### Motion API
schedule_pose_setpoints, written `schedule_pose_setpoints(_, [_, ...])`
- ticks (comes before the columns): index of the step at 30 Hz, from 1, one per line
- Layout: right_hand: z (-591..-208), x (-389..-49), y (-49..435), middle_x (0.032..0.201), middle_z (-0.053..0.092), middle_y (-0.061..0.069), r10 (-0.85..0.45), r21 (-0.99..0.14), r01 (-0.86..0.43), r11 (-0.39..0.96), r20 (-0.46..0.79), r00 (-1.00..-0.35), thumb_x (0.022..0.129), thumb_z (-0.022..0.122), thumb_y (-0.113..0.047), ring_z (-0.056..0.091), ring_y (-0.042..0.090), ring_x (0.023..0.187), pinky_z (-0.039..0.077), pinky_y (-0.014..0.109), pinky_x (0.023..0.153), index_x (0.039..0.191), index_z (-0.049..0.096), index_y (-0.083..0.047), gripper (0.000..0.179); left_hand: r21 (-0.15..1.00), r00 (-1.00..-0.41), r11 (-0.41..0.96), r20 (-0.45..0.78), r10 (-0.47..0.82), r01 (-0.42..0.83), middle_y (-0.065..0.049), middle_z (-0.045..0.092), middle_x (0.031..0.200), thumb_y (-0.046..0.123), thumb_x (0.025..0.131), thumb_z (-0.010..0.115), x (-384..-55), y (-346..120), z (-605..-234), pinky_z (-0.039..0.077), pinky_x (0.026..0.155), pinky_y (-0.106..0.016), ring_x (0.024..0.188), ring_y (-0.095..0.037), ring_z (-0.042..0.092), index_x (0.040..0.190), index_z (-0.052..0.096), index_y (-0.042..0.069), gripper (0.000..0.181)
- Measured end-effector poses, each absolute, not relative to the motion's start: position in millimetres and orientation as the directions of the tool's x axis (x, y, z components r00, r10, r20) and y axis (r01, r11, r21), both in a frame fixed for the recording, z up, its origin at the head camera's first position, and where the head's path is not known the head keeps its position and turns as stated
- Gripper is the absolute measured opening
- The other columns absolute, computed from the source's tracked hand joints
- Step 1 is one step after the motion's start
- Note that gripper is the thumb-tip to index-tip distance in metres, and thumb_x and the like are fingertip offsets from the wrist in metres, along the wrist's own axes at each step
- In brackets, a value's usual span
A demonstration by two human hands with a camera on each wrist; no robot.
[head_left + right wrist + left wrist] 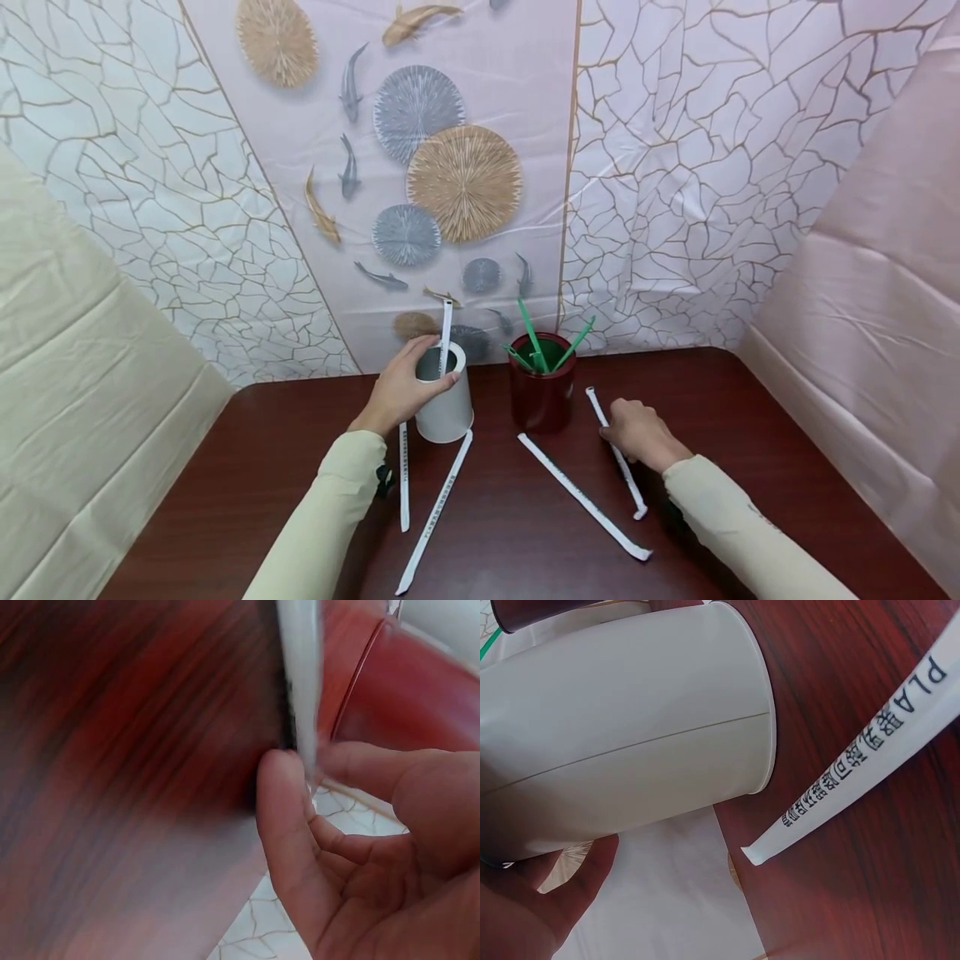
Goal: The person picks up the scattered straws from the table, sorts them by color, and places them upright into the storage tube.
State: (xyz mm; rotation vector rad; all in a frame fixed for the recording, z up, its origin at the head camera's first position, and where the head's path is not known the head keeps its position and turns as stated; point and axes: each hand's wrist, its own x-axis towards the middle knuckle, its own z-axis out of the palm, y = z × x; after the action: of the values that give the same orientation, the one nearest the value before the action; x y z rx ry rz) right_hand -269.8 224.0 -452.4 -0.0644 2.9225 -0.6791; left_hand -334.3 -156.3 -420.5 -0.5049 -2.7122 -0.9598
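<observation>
My left hand [401, 388] holds a white cylindrical can [447, 412], thumb across the near side of its rim. One white wrapped straw [446, 329] stands up out of this can. In the left wrist view, the fingers [592, 874] curl by the can's side, and a printed straw wrapper [855, 754] shows beside it. To the right, my right hand [641, 435] pinches another wrapped straw [628, 479] between thumb and fingers, low over the table. The right wrist view shows this pinched straw [301, 682] blurred, between the fingertips.
A dark red can [542, 404] with several green sticks [573, 343] stands right of the white one. Wrapped straws lie on the brown table [502, 533]: one straw [405, 492] beneath the left hand, one straw [435, 517] front left, one straw [581, 496] front right. Patterned cloth [675, 208] hangs behind.
</observation>
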Motion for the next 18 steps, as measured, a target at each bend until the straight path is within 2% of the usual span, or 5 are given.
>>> schedule_pose_setpoints(4, [-449, -271, 227, 0.057, 0.062, 0.007, -0.071, -0.497, -0.002, 0.868, -0.121, -0.99, 0.097, 0.064, -0.007, 0.064, 0.018, 0.047, 0.053, 0.032, 0.051, 0.067, 0.063, -0.006, 0.03, 0.569, -0.923, 0.732, 0.306, 0.234, 0.374, 0.0, 0.045, 0.163, 0.064, 0.09, 0.072, -333, -153, -421, 0.043, 0.113, -0.058, 0.147, -0.03, 0.047, 0.159, 0.05, 0.021, 0.084])
schedule_pose_setpoints(8, [-440, -273, 239, 0.061, 0.064, 0.008, -0.025, -0.575, 0.03, 0.818, -0.088, -0.996, 0.098, 0.061, -0.009, 0.065, 0.017, 0.049, 0.056, 0.033, 0.053, 0.07, 0.066, -0.005, 0.029, 0.568, -0.926, 0.739, 0.304, 0.221, 0.363, 0.001, 0.045, 0.164, 0.067, 0.089, 0.071, -333, -149, -421, 0.044, 0.11, -0.061, 0.147, -0.031, 0.048, 0.158, 0.05, 0.025, 0.084])
schedule_pose_setpoints(11, [-429, -273, 246, 0.063, 0.066, 0.007, -0.009, -0.623, 0.027, 0.781, -0.054, -0.998, 0.098, 0.059, -0.01, 0.064, 0.016, 0.05, 0.057, 0.033, 0.053, 0.078, 0.069, -0.002, 0.024, 0.566, -0.929, 0.744, 0.305, 0.21, 0.355, 0.002, 0.045, 0.164, 0.067, 0.089, 0.071, -333, -149, -422, 0.045, 0.109, -0.063, 0.146, -0.031, 0.048, 0.158, 0.051, 0.026, 0.083])
schedule_pose_setpoints(14, [-413, -270, 245, 0.065, 0.067, 0.007, 0.006, -0.664, 0.003, 0.748, 0.002, -1.0, 0.097, 0.056, -0.01, 0.064, 0.016, 0.05, 0.057, 0.033, 0.052, 0.089, 0.071, 0.001, 0.02, 0.566, -0.93, 0.747, 0.306, 0.205, 0.35, 0.002, 0.046, 0.163, 0.066, 0.089, 0.071, -332, -151, -422, 0.045, 0.109, -0.063, 0.146, -0.031, 0.049, 0.158, 0.051, 0.026, 0.083])
schedule_pose_setpoints(18, [-380, -266, 236, 0.066, 0.067, 0.006, 0.061, -0.687, -0.068, 0.723, 0.161, -0.985, 0.097, 0.054, -0.013, 0.064, 0.016, 0.048, 0.052, 0.03, 0.055, 0.098, 0.069, 0.002, 0.021, 0.561, -0.929, 0.75, 0.312, 0.202, 0.351, 0.003, 0.046, 0.163, 0.066, 0.089, 0.071, -332, -154, -421, 0.045, 0.108, -0.064, 0.144, -0.032, 0.05, 0.158, 0.051, 0.026, 0.083])
